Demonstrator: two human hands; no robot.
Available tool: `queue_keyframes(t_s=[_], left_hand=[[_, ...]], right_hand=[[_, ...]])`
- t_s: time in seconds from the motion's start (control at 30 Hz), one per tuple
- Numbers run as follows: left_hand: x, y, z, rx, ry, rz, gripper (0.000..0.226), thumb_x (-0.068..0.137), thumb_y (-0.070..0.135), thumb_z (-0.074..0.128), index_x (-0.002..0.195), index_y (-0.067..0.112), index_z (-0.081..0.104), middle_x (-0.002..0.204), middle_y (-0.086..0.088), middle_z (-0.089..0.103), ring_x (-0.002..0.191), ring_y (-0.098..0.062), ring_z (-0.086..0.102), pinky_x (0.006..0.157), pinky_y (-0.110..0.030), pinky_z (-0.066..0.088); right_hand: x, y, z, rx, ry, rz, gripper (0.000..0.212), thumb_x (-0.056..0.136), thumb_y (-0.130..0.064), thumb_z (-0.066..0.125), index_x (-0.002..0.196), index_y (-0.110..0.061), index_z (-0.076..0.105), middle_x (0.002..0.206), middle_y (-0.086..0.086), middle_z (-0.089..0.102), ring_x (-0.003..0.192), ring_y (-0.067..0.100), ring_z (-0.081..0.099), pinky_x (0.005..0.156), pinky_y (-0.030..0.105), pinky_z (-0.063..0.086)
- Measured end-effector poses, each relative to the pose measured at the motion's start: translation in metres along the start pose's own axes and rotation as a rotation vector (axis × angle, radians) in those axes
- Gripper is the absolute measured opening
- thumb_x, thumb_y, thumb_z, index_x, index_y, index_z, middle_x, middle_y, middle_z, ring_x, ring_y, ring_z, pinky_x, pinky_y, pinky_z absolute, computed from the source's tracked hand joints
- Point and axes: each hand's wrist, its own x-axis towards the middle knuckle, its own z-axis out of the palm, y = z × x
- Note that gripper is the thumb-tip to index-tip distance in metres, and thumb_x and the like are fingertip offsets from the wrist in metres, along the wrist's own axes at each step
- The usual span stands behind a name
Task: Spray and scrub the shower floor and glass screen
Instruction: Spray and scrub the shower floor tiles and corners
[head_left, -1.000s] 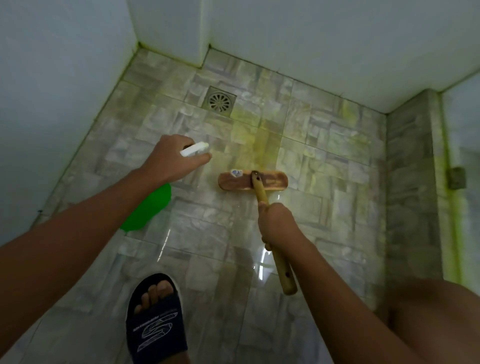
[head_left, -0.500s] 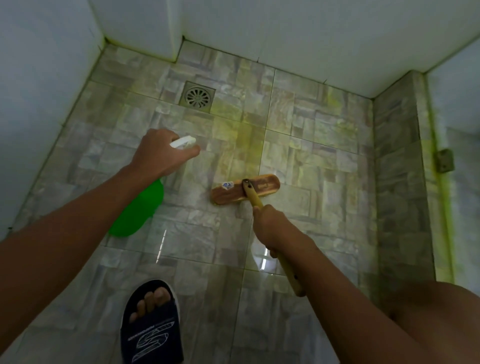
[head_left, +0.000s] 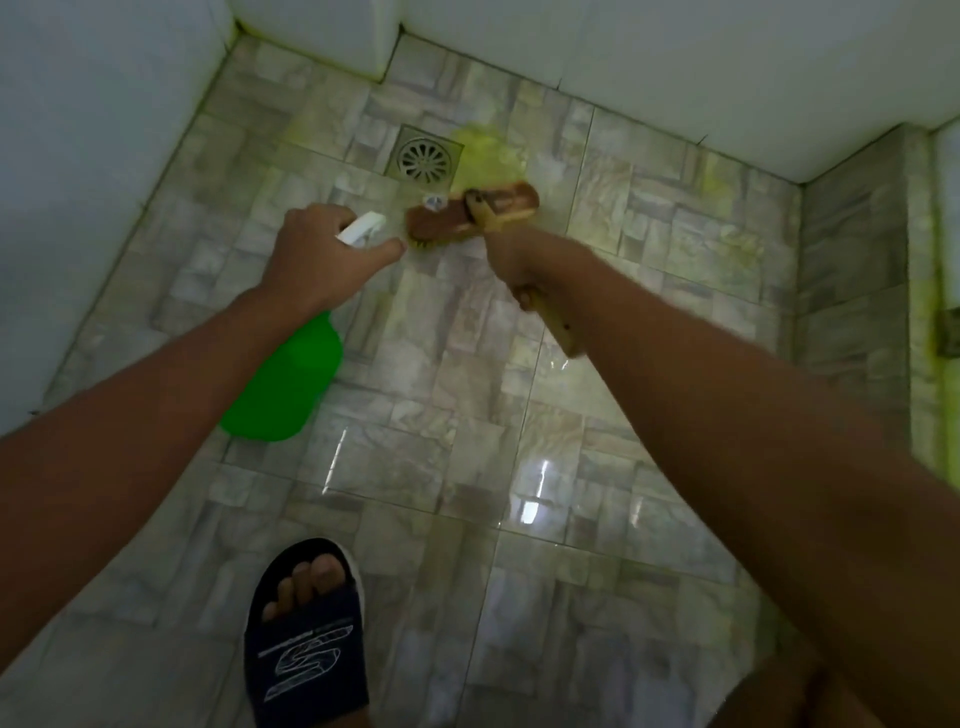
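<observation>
My left hand (head_left: 322, 254) grips the white trigger head of a green spray bottle (head_left: 283, 387), its nozzle pointing toward the brush. My right hand (head_left: 524, 257) grips the yellow wooden handle of a scrub brush (head_left: 472, 213). The brown brush head rests on the wet stone-pattern shower floor (head_left: 457, 374), just right of the round metal drain (head_left: 425, 160). Yellow-green cleaner is smeared on the tiles around the drain and brush. The handle's end sticks out behind my right wrist. No glass screen is clearly seen.
White walls (head_left: 675, 67) close the floor at the back and left. A tiled curb (head_left: 852, 291) with a green-stained edge runs along the right. My foot in a dark slide sandal (head_left: 306, 639) stands at the bottom centre; a knee shows at bottom right.
The brush has been pushed forward across the floor, from mid-tile up to the drain. My left hand with the bottle moved forward alongside it. The camera tilted closer to the floor.
</observation>
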Motion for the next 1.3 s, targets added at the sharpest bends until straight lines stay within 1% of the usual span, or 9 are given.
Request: queue_keyframes(t_s=[0.07, 0.13, 0.27, 0.47, 0.63, 0.87, 1.0, 1.13, 1.3], left_hand=[[0.0, 0.0, -0.003, -0.002, -0.006, -0.005, 0.063, 0.074, 0.066, 0.069, 0.057, 0.014, 0.039, 0.057, -0.007, 0.039, 0.062, -0.023, 0.044, 0.061, -0.035, 0.032], [0.001, -0.002, -0.004, -0.015, 0.001, -0.014, 0.063, 0.075, 0.064, 0.069, 0.058, 0.01, 0.043, 0.057, -0.009, 0.04, 0.059, -0.022, 0.043, 0.06, -0.036, 0.032], [0.002, -0.001, -0.004, -0.049, 0.025, -0.008, 0.063, 0.076, 0.062, 0.071, 0.054, 0.012, 0.038, 0.054, -0.006, 0.036, 0.06, -0.022, 0.042, 0.062, -0.034, 0.031], [-0.001, -0.008, -0.008, -0.038, 0.033, -0.036, 0.063, 0.076, 0.062, 0.07, 0.051, 0.017, 0.034, 0.051, -0.004, 0.035, 0.055, -0.021, 0.039, 0.058, -0.034, 0.031], [-0.001, -0.01, -0.007, -0.042, -0.001, -0.063, 0.07, 0.073, 0.07, 0.067, 0.052, 0.005, 0.049, 0.053, -0.018, 0.052, 0.052, -0.026, 0.048, 0.056, -0.04, 0.04], [0.001, -0.006, -0.008, -0.039, 0.02, -0.127, 0.065, 0.082, 0.051, 0.082, 0.049, 0.014, 0.041, 0.049, -0.005, 0.041, 0.047, -0.017, 0.042, 0.051, -0.033, 0.032], [0.01, -0.003, -0.014, -0.048, 0.051, -0.121, 0.065, 0.077, 0.061, 0.075, 0.049, 0.009, 0.049, 0.05, -0.011, 0.049, 0.053, -0.028, 0.054, 0.054, -0.037, 0.04], [0.02, 0.002, -0.02, -0.073, 0.049, -0.097, 0.058, 0.083, 0.049, 0.082, 0.052, 0.016, 0.046, 0.054, -0.004, 0.049, 0.054, -0.019, 0.048, 0.058, -0.035, 0.037], [0.024, 0.001, -0.019, -0.075, 0.008, -0.092, 0.057, 0.071, 0.064, 0.075, 0.051, 0.015, 0.054, 0.052, -0.003, 0.056, 0.052, -0.022, 0.057, 0.056, -0.035, 0.045]], right_hand=[[-0.023, 0.026, 0.019, 0.011, -0.006, 0.045, 0.033, 0.103, -0.016, 0.026, 0.122, -0.035, 0.046, 0.077, 0.019, 0.046, 0.047, 0.022, 0.048, 0.044, 0.03, 0.047], [-0.05, 0.051, 0.034, 0.026, -0.032, 0.179, 0.021, 0.104, -0.023, 0.029, 0.109, -0.015, 0.048, 0.079, 0.019, 0.054, 0.053, 0.027, 0.054, 0.049, 0.039, 0.054], [-0.077, 0.061, 0.044, -0.039, -0.058, 0.264, 0.04, 0.106, -0.033, 0.028, 0.12, -0.002, 0.05, 0.088, 0.017, 0.058, 0.062, 0.033, 0.064, 0.059, 0.049, 0.06], [-0.01, 0.01, 0.013, 0.04, 0.026, 0.109, 0.024, 0.104, -0.021, 0.026, 0.098, -0.011, 0.047, 0.089, 0.021, 0.054, 0.052, 0.023, 0.048, 0.048, 0.032, 0.046], [0.025, -0.027, -0.012, 0.07, 0.014, 0.088, 0.054, 0.098, 0.0, 0.027, 0.15, -0.012, 0.023, 0.102, 0.029, 0.056, 0.055, 0.024, 0.049, 0.054, 0.036, 0.048], [-0.035, 0.045, 0.021, -0.01, -0.033, 0.166, 0.023, 0.104, -0.016, 0.029, 0.108, -0.003, 0.047, 0.082, 0.018, 0.054, 0.053, 0.028, 0.055, 0.048, 0.04, 0.053], [-0.052, 0.069, 0.02, 0.045, 0.008, 0.299, 0.045, 0.104, -0.044, 0.027, 0.095, -0.005, 0.047, 0.082, 0.017, 0.054, 0.051, 0.027, 0.052, 0.041, 0.031, 0.046], [-0.05, 0.069, 0.024, 0.04, 0.018, 0.314, 0.048, 0.104, -0.046, 0.025, 0.092, -0.005, 0.046, 0.079, 0.017, 0.055, 0.049, 0.027, 0.053, 0.04, 0.031, 0.046], [-0.051, 0.076, 0.02, 0.046, 0.004, 0.304, 0.048, 0.104, -0.048, 0.025, 0.089, -0.007, 0.044, 0.076, 0.015, 0.053, 0.047, 0.025, 0.051, 0.04, 0.03, 0.046]])
